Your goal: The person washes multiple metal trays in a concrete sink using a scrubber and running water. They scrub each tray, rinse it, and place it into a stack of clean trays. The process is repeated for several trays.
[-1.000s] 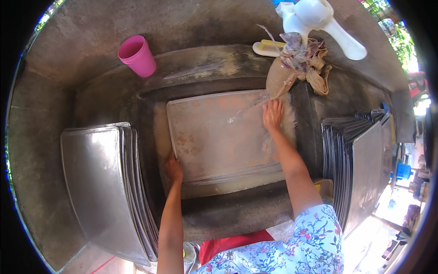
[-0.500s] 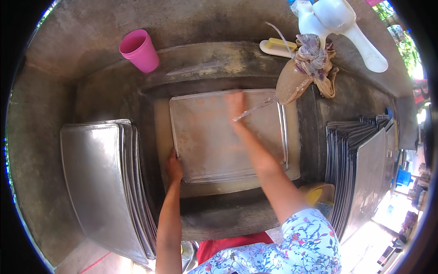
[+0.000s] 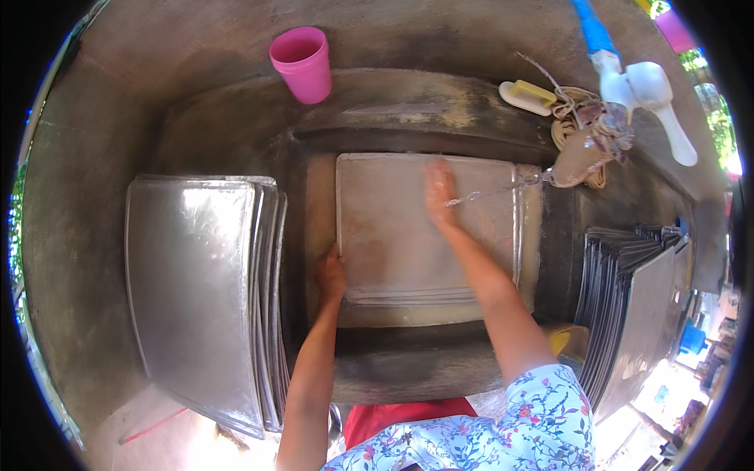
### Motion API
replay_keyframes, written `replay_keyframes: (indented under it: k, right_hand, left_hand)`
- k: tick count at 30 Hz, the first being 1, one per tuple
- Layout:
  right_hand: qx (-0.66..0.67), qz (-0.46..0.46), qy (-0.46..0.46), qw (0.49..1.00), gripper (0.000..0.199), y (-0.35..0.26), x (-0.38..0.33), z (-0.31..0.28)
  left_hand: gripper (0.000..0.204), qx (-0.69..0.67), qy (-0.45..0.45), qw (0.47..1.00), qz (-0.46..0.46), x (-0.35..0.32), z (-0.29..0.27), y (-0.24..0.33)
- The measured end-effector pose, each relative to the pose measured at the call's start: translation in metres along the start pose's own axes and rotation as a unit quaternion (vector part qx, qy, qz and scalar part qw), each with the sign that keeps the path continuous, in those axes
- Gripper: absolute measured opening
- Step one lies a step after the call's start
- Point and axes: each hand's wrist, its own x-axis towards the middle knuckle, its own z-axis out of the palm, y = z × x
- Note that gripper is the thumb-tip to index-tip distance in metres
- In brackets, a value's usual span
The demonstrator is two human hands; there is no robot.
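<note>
A flat rectangular metal tray lies in the sunken basin in front of me, with other tray edges showing beneath it. My left hand is closed on its left edge, near the front corner. Flat on the tray's far half rests my right hand, its fingers stretched out and slightly blurred. A thin stream of water runs onto that hand from a wet cloth bag tied below the white tap. Brownish smears mark the tray's surface.
Stacked metal trays lean on the left, and more stand on the right. On the far ledge are a pink cup and a white-and-yellow scrubber. A yellowish container sits beside the right stack.
The whole view has shifted, moving the scene rightward in the picture. My right hand has come slightly nearer from the tray's far edge and now lies flatter. The left hand keeps its hold.
</note>
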Motion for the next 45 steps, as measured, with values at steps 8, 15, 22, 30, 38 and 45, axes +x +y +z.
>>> replay_keyframes:
  k: [8,15,22,30,38,45]
  right_hand:
    - [0.070,-0.235,-0.130,0.961,0.037,-0.136,-0.032,0.066]
    - [-0.250,0.066,-0.075,0.963,0.039,-0.002,-0.098,-0.110]
    - [-0.070,-0.167,-0.074,0.981,0.039,-0.117,-0.056,0.044]
    - [-0.028,-0.221,-0.257,0.940,0.036,-0.068,-0.121,-0.079]
    - [0.164,-0.213,-0.139,0.953,0.022,-0.158,-0.119,0.018]
    - [0.027,-0.247,-0.134,0.959,0.023,-0.080,-0.125,-0.071]
  left_hand:
    - [0.035,0.038,-0.039,0.998,-0.012,0.004,0.002,-0.004]
    - [0.040,0.015,-0.055,0.998,-0.020,0.005,0.007,-0.006]
    - [0.038,-0.020,-0.060,0.998,0.015,0.007,-0.001,-0.008]
    - [0.030,-0.009,-0.055,0.998,-0.004,0.007,-0.002,-0.002]
    - [0.017,-0.050,-0.018,0.998,0.028,0.035,0.013,-0.017]
    - [0.022,0.003,-0.095,0.995,0.015,0.043,0.016,-0.021]
